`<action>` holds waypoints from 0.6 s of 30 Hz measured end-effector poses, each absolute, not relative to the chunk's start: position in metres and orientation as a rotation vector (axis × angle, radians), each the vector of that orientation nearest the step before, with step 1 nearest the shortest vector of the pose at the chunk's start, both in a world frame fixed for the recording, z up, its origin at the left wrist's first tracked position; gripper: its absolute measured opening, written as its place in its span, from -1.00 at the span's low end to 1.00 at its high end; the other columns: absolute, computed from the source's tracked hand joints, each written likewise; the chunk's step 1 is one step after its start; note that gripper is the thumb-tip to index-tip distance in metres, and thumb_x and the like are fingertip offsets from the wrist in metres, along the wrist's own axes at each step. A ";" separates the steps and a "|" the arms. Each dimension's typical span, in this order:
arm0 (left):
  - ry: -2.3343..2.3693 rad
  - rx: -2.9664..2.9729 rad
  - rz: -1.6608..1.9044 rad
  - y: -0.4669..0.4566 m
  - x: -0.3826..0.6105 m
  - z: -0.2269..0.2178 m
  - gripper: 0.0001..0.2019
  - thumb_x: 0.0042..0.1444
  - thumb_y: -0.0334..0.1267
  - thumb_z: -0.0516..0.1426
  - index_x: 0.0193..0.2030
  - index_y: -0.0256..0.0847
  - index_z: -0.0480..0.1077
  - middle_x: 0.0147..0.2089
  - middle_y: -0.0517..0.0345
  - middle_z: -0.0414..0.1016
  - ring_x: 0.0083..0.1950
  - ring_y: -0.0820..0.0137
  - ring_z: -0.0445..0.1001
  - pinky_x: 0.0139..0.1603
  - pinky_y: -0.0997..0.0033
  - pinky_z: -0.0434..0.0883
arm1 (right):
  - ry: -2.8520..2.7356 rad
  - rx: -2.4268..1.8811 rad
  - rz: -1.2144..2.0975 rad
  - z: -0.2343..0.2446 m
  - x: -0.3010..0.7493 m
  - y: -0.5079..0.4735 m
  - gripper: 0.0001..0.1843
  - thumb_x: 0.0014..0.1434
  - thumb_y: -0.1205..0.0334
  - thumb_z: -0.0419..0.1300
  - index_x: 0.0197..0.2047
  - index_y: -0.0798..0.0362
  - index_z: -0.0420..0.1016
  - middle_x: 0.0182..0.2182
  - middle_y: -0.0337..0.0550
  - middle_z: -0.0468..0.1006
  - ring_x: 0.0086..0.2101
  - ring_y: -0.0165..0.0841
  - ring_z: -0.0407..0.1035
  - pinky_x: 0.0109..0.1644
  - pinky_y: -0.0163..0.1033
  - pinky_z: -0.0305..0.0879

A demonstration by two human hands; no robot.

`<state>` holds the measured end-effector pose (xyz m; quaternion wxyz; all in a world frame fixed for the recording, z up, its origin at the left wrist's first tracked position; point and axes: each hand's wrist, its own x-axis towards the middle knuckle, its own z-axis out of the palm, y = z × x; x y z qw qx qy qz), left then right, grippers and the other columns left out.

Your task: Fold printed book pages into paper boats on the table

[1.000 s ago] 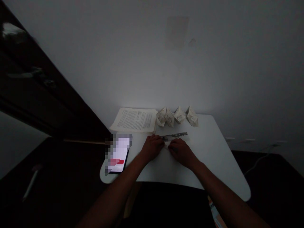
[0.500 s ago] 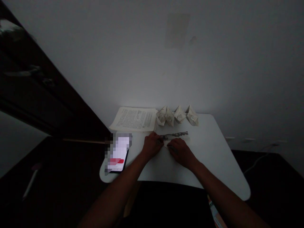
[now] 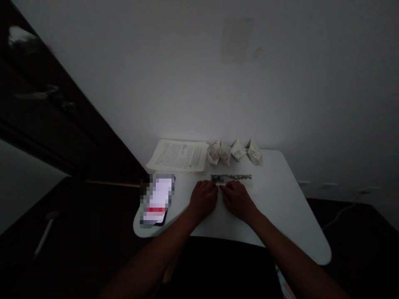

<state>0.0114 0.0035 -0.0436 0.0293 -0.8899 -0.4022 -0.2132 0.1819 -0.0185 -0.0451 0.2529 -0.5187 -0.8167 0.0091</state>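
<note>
My left hand (image 3: 204, 197) and my right hand (image 3: 236, 198) lie side by side on a small white table (image 3: 280, 207), fingertips nearly touching. Both press down on a folded sheet of printed paper (image 3: 231, 178), whose dark printed edge shows as a narrow strip just beyond my fingers. The fingers of both hands are curled and pressed onto the paper. The light is dim, so the part of the paper under my hands is hidden.
Three folded paper boats (image 3: 237, 151) stand in a row at the table's back edge by the wall. A stack of printed sheets (image 3: 181, 156) lies at the back left. A lit phone (image 3: 156, 199) lies at the left edge. Dark floor surrounds the table.
My hands have drawn closer together and slid slightly toward me. The printed edge of the paper now lies flatter and straighter beyond my fingers.
</note>
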 end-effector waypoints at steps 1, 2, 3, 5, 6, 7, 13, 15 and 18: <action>-1.239 -2.753 -0.635 0.002 0.011 -0.042 -0.81 0.17 -0.35 -0.02 -0.19 -0.22 0.41 -0.19 0.02 0.42 -0.10 0.28 0.31 -0.07 0.21 0.25 | -2.219 -1.414 0.026 -0.045 0.182 -0.018 -0.69 0.12 0.35 0.07 -0.06 0.09 0.46 -0.28 -0.02 0.38 -0.24 -0.24 0.23 -0.11 -0.13 0.21; -1.239 -2.763 -0.618 0.000 0.011 -0.041 -0.80 0.17 -0.34 -0.02 -0.16 -0.22 0.40 -0.19 0.02 0.41 -0.10 0.27 0.32 -0.06 0.20 0.24 | -2.217 -1.417 0.027 -0.045 0.181 -0.018 -0.68 0.12 0.35 0.07 -0.05 0.10 0.46 -0.28 -0.02 0.38 -0.24 -0.24 0.24 -0.11 -0.12 0.21; -1.241 -2.775 -0.608 -0.002 0.011 -0.039 -0.79 0.17 -0.32 -0.02 -0.13 -0.22 0.39 -0.19 0.02 0.41 -0.08 0.26 0.32 -0.06 0.19 0.24 | -2.215 -1.416 0.027 -0.045 0.181 -0.018 -0.68 0.12 0.35 0.07 -0.05 0.10 0.45 -0.28 -0.02 0.38 -0.24 -0.24 0.24 -0.11 -0.12 0.21; -1.254 -2.796 -0.607 -0.006 0.010 -0.037 -0.76 0.17 -0.28 -0.02 -0.07 -0.20 0.36 -0.14 0.01 0.40 -0.05 0.25 0.31 -0.05 0.18 0.23 | -2.215 -1.415 0.027 -0.046 0.181 -0.018 -0.68 0.12 0.36 0.07 -0.05 0.11 0.45 -0.28 -0.02 0.38 -0.24 -0.24 0.24 -0.11 -0.12 0.21; -1.265 -2.801 -0.612 -0.007 0.010 -0.036 -0.74 0.17 -0.26 -0.01 -0.03 -0.19 0.35 -0.10 -0.01 0.39 -0.03 0.24 0.31 -0.03 0.17 0.22 | -2.214 -1.414 0.027 -0.046 0.181 -0.018 -0.68 0.12 0.36 0.06 -0.06 0.11 0.46 -0.28 -0.02 0.38 -0.24 -0.24 0.24 -0.11 -0.12 0.21; -1.279 -2.803 -0.618 -0.009 0.009 -0.035 -0.72 0.16 -0.24 0.00 -0.01 -0.19 0.33 -0.06 -0.02 0.38 0.00 0.23 0.30 -0.02 0.15 0.22 | -2.216 -1.413 0.026 -0.046 0.181 -0.018 -0.68 0.11 0.36 0.06 -0.06 0.11 0.46 -0.28 -0.02 0.38 -0.24 -0.24 0.24 -0.12 -0.12 0.22; -1.354 -2.789 -0.654 -0.018 0.006 -0.037 -0.60 0.12 -0.11 0.04 0.10 -0.14 0.27 0.11 -0.08 0.28 0.17 0.12 0.17 0.04 0.05 0.15 | -2.209 -1.412 0.020 -0.049 0.182 -0.018 -0.68 0.11 0.36 0.07 -0.05 0.09 0.46 -0.28 -0.02 0.38 -0.23 -0.24 0.24 -0.11 -0.12 0.22; -1.361 -2.786 -0.666 -0.020 0.005 -0.038 -0.60 0.13 -0.09 0.02 0.10 -0.12 0.27 0.13 -0.09 0.27 0.21 0.10 0.15 0.03 0.03 0.14 | -2.204 -1.408 0.022 -0.050 0.182 -0.017 -0.68 0.12 0.34 0.07 -0.06 0.09 0.46 -0.28 -0.02 0.39 -0.23 -0.25 0.25 -0.12 -0.12 0.22; -1.366 -2.789 -0.676 -0.020 0.005 -0.039 -0.60 0.13 -0.09 0.03 0.10 -0.10 0.28 0.14 -0.10 0.27 0.22 0.09 0.14 0.02 0.03 0.14 | -2.197 -1.424 0.040 -0.051 0.182 -0.015 -0.72 0.15 0.30 0.07 -0.09 0.07 0.49 -0.30 -0.04 0.40 -0.25 -0.26 0.26 -0.13 -0.13 0.24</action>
